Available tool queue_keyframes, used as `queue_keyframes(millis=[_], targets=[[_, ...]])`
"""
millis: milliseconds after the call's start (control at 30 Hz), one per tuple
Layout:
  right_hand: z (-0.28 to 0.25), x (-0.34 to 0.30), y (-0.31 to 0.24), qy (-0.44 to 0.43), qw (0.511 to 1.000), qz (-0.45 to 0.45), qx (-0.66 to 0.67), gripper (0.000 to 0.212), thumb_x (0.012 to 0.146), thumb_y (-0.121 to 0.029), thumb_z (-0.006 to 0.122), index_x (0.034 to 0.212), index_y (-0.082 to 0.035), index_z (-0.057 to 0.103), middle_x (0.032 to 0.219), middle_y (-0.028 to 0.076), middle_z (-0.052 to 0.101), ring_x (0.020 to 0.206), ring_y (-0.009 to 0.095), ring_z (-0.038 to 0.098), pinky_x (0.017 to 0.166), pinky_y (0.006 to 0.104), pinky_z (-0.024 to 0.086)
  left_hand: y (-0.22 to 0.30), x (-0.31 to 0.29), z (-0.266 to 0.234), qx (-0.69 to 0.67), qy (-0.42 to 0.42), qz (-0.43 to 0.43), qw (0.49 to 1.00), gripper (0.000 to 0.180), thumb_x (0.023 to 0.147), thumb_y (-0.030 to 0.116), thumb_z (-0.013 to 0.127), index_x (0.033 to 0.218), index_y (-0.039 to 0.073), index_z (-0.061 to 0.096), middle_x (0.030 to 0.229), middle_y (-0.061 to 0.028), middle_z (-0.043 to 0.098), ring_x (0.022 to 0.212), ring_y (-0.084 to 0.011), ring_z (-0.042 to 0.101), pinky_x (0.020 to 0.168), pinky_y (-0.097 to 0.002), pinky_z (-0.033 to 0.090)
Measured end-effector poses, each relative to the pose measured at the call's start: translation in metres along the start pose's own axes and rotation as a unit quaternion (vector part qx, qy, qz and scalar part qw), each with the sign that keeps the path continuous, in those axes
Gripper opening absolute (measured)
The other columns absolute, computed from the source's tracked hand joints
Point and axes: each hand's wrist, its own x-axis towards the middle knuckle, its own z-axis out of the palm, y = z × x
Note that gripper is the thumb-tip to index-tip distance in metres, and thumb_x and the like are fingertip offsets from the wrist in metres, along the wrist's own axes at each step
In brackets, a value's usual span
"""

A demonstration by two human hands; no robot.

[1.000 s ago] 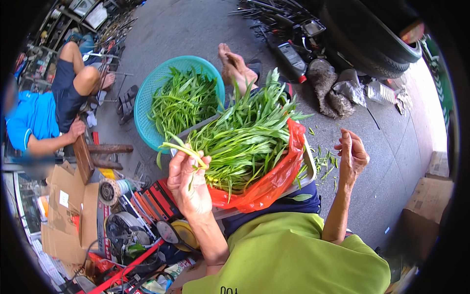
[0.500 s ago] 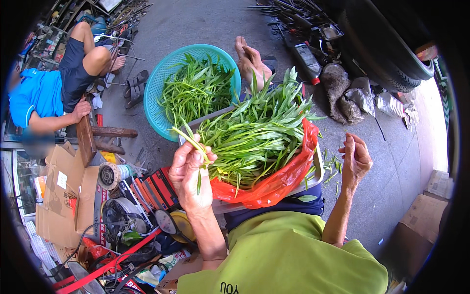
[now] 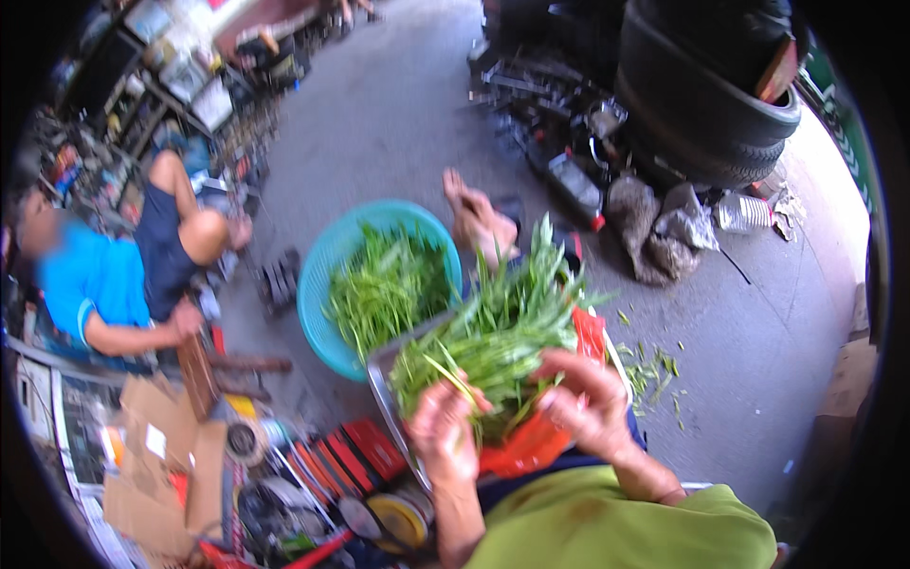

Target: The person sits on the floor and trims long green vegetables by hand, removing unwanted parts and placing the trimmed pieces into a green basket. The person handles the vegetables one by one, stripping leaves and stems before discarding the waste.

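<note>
Leafy green vegetable stems (image 3: 502, 332) lie heaped on a metal tray (image 3: 384, 375) on my lap, with a red plastic bag (image 3: 531, 448) under them. My left hand (image 3: 444, 427) is closed on a few pale green stems (image 3: 451, 376) at the heap's near left side. Over the right part of the heap is my right hand (image 3: 595, 403), its fingers curved and apart. It is blurred, and no stem shows in it. Beyond the tray, a turquoise plastic basket (image 3: 318, 322) on the ground holds more of these greens.
At left a person in a blue shirt (image 3: 90, 284) sits by a wooden stool (image 3: 197, 375). An open cardboard box (image 3: 152, 474) and tools crowd the near left. Tyres (image 3: 701, 114), a dark bottle (image 3: 575, 185) and rags stand at far right. Cut stem bits (image 3: 654, 375) litter the ground.
My right hand has swung left from beside the tray to over the greens. The left hand still holds stems. The whole view has tilted, so the scene sits lower.
</note>
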Motion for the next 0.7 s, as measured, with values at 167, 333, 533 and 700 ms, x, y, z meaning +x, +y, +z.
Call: queue_keyframes(millis=[167, 333, 533, 700], targets=[[0.023, 0.013, 0.004, -0.05, 0.983, -0.122, -0.125, 0.02, 0.077, -0.003, 0.071, 0.097, -0.001, 0.066, 0.08, 0.006, 0.062, 0.06, 0.009, 0.057, 0.05, 0.0211, 0.044, -0.021, -0.007, 0.005, -0.034, -0.015, -0.018, 0.999, 0.023, 0.084, -0.001, 0.06, 0.106, -0.002, 0.061, 0.1, -0.0089, 0.065, 0.093, -0.0157, 0.059, 0.085, -0.0285, 0.045], [0.023, 0.011, 0.008, -0.034, 0.977, -0.161, -0.135, 0.01, 0.076, 0.0, 0.07, 0.085, 0.0, 0.066, 0.074, 0.006, 0.062, 0.063, 0.014, 0.061, 0.053, 0.0257, 0.048, -0.019, -0.008, 0.006, -0.094, -0.018, -0.063, 0.993, 0.028, 0.08, -0.006, 0.062, 0.107, -0.003, 0.06, 0.1, -0.0099, 0.065, 0.092, -0.0164, 0.06, 0.085, -0.0285, 0.046], [0.017, 0.003, 0.007, -0.086, 0.946, -0.199, -0.241, 0.014, 0.078, -0.007, 0.067, 0.089, -0.004, 0.06, 0.075, 0.007, 0.056, 0.058, 0.022, 0.059, 0.047, 0.0307, 0.048, -0.019, -0.018, 0.007, -0.08, 0.043, -0.097, 0.991, 0.03, 0.078, -0.007, 0.063, 0.107, -0.002, 0.059, 0.092, -0.0097, 0.066, 0.084, -0.0166, 0.062, 0.081, -0.0281, 0.047], [0.014, -0.01, 0.012, -0.228, 0.946, -0.164, -0.163, 0.011, 0.082, -0.008, 0.064, 0.092, -0.005, 0.059, 0.079, 0.009, 0.057, 0.063, 0.024, 0.06, 0.052, 0.0326, 0.049, -0.006, -0.007, -0.011, -0.163, 0.019, -0.099, 0.981, 0.027, 0.08, -0.004, 0.061, 0.107, -0.001, 0.059, 0.089, -0.0103, 0.064, 0.081, -0.0188, 0.06, 0.076, -0.0315, 0.049]])
